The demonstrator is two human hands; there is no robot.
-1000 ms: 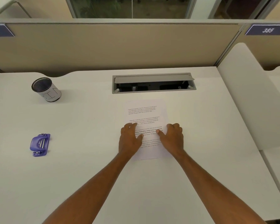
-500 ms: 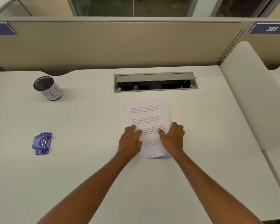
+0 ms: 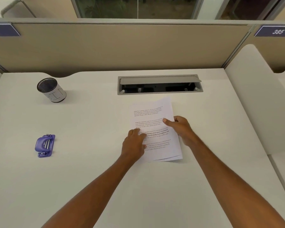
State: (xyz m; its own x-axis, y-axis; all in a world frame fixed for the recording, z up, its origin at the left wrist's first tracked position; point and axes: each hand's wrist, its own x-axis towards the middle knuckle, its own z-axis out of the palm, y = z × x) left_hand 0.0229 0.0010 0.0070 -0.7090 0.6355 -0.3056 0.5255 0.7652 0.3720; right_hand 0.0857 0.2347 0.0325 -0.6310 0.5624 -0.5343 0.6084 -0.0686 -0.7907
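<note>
A thin stack of printed white sheets (image 3: 152, 115) lies on the white desk (image 3: 89, 170), just in front of the cable tray. The sheets are turned slightly clockwise and a lower sheet peeks out at the near edge. My left hand (image 3: 134, 145) lies flat on the left part of the top page with its fingers straight. My right hand (image 3: 179, 128) pinches the right edge of the sheets, thumb on top and fingers curled under the edge.
A mesh pen cup (image 3: 52, 89) with a white label stands at the back left. A purple hole punch (image 3: 44, 145) lies at the left. A grey cable tray (image 3: 160, 84) with its lid raised sits in the desk. Beige partitions (image 3: 122, 46) bound the back; a white divider (image 3: 257, 99) stands at the right.
My right hand has slid from the top of the page to its right edge and taken hold of it. The sheets have turned slightly clockwise. My left hand has stayed flat on the page.
</note>
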